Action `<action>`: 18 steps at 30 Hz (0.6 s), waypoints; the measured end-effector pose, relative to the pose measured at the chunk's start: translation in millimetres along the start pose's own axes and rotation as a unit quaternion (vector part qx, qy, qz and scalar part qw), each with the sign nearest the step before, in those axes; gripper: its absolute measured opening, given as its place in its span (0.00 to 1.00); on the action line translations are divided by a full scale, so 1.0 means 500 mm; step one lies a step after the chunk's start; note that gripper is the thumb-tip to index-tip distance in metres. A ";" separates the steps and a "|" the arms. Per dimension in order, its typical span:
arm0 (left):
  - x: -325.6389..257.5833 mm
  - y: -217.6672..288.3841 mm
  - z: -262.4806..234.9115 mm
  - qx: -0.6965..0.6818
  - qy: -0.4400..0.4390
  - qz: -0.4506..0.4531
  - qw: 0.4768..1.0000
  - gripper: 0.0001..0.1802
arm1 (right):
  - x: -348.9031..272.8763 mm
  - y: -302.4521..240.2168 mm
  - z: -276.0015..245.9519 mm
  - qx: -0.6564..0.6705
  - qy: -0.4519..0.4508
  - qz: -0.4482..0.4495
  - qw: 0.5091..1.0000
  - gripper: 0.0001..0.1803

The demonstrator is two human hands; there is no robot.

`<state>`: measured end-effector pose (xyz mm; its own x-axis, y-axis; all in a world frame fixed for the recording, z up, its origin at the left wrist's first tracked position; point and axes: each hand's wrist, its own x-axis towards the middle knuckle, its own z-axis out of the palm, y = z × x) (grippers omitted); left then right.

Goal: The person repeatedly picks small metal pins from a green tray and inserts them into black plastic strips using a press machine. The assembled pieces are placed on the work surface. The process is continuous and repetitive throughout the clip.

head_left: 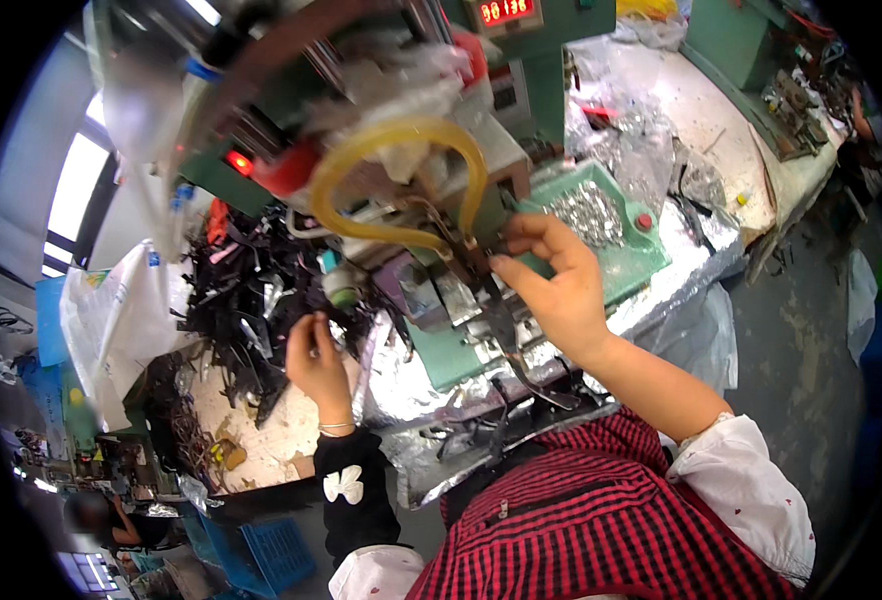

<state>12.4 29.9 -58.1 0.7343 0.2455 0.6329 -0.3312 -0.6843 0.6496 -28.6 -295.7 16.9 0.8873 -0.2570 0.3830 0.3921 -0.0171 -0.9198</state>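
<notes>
In the head view, a thin dark strap [501, 325] is held by the right hand [558, 290] in front of a green press [521, 60]; the strap's top end is pinched between thumb and fingertips [509, 268] near the machine's head, and the rest hangs down over the foil-covered bench [681, 270] toward the lap. The strap is judged light, limp and narrow, likely to sag and twist unless it is taken close to the end being worked, where a fingertip pinch is enough; its surface looks smooth, so a firm pinch is advised. The right forearm is stretched forward and up from the lower right, wrist slightly bent, fingers closed narrowly on the strap. The left hand [316, 365] is raised beside a heap of dark straps [251, 290], palm turned away, fingers curled together around something small and dark; what it is cannot be told. A yellow hose [401, 135] loops above the work point, and a green tray [626, 270] of small silvery parts lies just right of the right hand.
</notes>
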 end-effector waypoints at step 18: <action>-0.013 0.392 0.008 -0.231 0.025 0.270 0.934 0.08 | 0.001 -0.079 -0.002 0.099 -0.077 0.112 0.986 0.28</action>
<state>-54.8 -108.5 63.3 0.3616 -0.0104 0.9323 -0.8742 -0.3512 0.3352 -43.9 -296.0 53.3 0.9774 -0.0837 0.1940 0.2079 0.2167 -0.9538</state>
